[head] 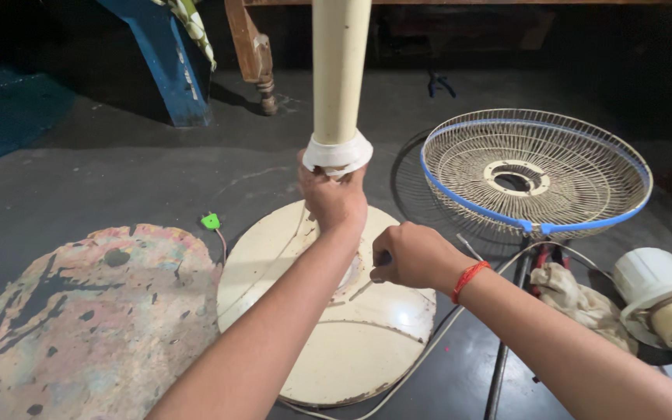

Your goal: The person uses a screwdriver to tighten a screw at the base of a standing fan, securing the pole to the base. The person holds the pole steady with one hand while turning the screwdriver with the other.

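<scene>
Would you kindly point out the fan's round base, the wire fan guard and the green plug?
round base [367, 350], head view, bare top face.
wire fan guard [460, 159], head view, wire mesh.
green plug [211, 222], head view, its body.

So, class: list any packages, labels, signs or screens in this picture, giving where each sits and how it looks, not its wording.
None in view: no package, label, sign or screen shows.
Closest thing: a small bright green plastic tag or plug, lying on the dark floor left of the round cream fan base; too small to tell what it is.
</scene>
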